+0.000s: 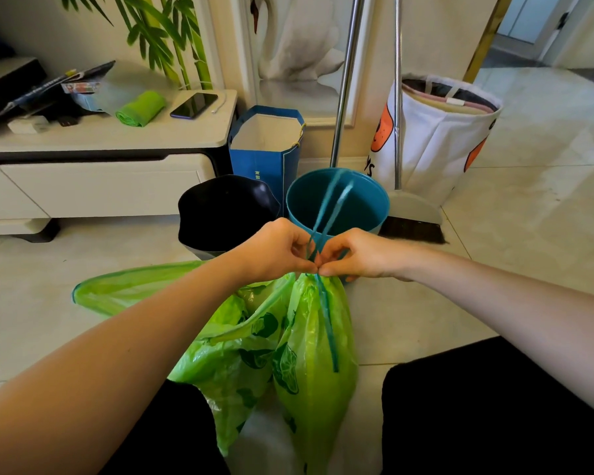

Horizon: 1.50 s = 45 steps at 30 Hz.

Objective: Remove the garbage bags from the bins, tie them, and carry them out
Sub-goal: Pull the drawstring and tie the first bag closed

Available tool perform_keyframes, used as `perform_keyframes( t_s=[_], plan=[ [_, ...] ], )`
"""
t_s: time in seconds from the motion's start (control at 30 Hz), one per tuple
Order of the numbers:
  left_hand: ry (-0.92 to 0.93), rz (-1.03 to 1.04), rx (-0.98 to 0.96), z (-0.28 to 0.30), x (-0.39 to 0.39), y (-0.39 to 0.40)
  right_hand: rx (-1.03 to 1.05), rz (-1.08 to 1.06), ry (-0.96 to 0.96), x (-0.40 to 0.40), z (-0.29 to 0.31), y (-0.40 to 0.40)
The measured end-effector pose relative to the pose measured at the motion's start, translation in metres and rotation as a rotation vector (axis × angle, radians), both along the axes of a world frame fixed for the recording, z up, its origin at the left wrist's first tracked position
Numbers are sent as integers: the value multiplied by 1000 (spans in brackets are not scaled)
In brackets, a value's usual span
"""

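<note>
Two green garbage bags lie on the floor between my knees. The right bag (318, 358) is gathered at its neck, and its blue drawstring (326, 214) sticks up in blurred strands. My left hand (275, 250) and my right hand (355, 253) meet at that neck, both pinching the drawstring. The left bag (220, 351) gapes open with its blue-edged rim spread to the left. Behind my hands stand a teal bin (367, 207) with no bag in it and a black bin (220, 210).
A blue paper bag (264, 156) stands behind the bins. A broom (412, 214) and a metal pole lean at the wall beside a white fabric basket (439, 138). A low white cabinet (100, 173) on the left carries a green bag roll (139, 108) and a phone (193, 105).
</note>
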<state>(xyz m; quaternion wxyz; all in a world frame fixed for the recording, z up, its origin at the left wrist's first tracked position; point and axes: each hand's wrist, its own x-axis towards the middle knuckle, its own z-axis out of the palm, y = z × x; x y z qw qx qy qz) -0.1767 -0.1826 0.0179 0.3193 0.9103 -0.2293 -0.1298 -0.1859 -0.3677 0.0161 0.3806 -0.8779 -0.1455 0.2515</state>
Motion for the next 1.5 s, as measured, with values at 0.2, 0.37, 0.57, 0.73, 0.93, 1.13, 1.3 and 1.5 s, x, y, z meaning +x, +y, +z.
perform_keyframes(
  t_s=[0.2,0.37,0.57,0.73,0.93,1.13,1.3,1.5],
  plan=[
    [-324,-95,165,-6,-4,-2,-13,-35,-7,-2,4,4],
    [-571,-91,328,-15,-7,-2,74,-112,121,-3,1,-1],
    [-593,-69,148,-20,-11,2,129,-202,134,-3,1,-5],
    [-576,-92,116,-19,-10,3,133,-162,102,-2,1,-2],
    [-466,-131,92,-19,-10,1,66,-156,70,-2,3,-5],
    [-413,-143,31,-19,-9,-2,86,-222,173,-5,2,8],
    [-384,-143,25,-18,-12,-1,-245,56,-3,-5,8,3],
    [-383,-133,39,-19,-13,-1,-463,175,-422,-1,10,-8]
  ],
)
